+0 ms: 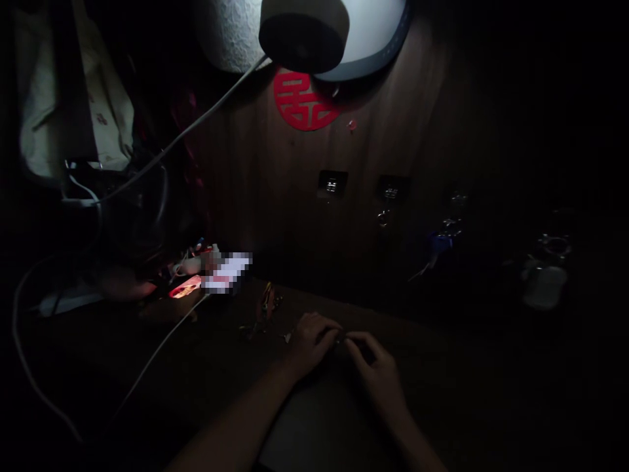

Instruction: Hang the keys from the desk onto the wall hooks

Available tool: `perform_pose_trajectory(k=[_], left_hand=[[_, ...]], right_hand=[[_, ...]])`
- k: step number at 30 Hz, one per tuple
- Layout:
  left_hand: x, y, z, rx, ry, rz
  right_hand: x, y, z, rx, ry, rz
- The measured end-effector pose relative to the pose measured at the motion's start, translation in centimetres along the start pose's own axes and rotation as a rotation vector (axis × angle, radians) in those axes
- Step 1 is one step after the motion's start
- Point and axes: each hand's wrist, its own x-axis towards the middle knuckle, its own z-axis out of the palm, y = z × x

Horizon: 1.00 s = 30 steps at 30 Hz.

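Observation:
Near the middle of the dark tabletop, my left hand (313, 337) is closed, thumb and forefinger pinched together. My right hand (377, 364) meets it from the other side, also in a pinch, with the fingertips of both almost touching. A tiny glint shows between them, but it is too small and dark to name. Just left of my left hand lies a small shiny metal piece (286, 338). A little beyond stands or leans a slim object with orange-brown and yellow markings (266, 303), its kind unclear in the gloom.
A lit phone screen (227, 273) glows at the left, with a white cable (162, 344) running towards me. A lamp (303, 33) hangs above a red paper cutout (305, 103) on the wooden panel (275, 170). A glass-like container (544, 282) stands far right.

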Motion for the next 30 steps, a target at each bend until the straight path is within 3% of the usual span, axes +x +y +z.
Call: perform_pose_trajectory(k=[9, 15, 23, 30], left_hand=[[0.0, -0.1, 0.1, -0.073, 0.056, 0.027], [0.2, -1.1, 0.2, -0.061, 0.085, -0.072], [0.1, -2.1, 0.4, -0.084, 0.111, -0.191], [0.3, -2.4, 0.2, -0.136, 0.134, -0.248]], right_hand=[[0.4, -0.1, 0.4, 0.168, -0.023, 0.131], [1.0, -0.2, -0.4, 0.295, 0.103, 0.283], [1.6, 0.5, -1.3, 0.533, 0.319, 0.363], [2.5, -0.8, -3.7, 0.562, 0.419, 0.306]])
